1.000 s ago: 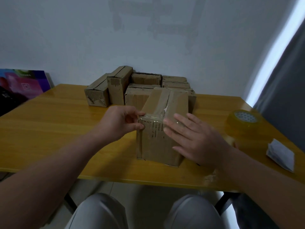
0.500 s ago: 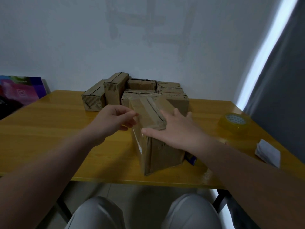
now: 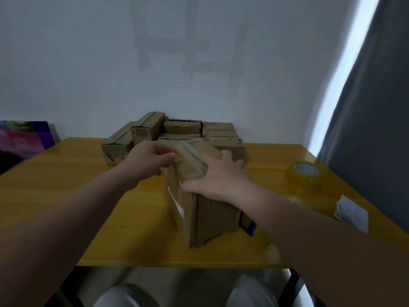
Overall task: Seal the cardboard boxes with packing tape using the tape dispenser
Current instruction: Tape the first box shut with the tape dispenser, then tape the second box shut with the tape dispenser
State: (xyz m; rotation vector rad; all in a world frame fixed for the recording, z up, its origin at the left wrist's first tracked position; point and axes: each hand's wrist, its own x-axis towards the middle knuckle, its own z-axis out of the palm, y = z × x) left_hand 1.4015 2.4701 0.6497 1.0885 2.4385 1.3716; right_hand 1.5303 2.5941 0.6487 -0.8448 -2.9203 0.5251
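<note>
A brown cardboard box (image 3: 212,220) stands upright near the front of the yellow table (image 3: 66,185), turned so one corner faces me. My left hand (image 3: 150,160) grips its upper left edge with curled fingers. My right hand (image 3: 221,180) lies over the top and right side, fingers spread flat, thumb along the near top edge. A strip of tape runs along the top seam between my hands. A roll of clear packing tape (image 3: 306,176) lies flat on the table to the right, apart from both hands. I see no dispenser.
Several more cardboard boxes (image 3: 172,134) are piled at the back of the table against the wall. A folded white paper (image 3: 352,212) lies at the right edge. A small blue object (image 3: 249,226) peeks out behind the box. A colourful board (image 3: 24,138) leans at far left.
The box has been rotated on the table, so a corner now faces me instead of a flat side. Both hands moved with it and stayed on its top.
</note>
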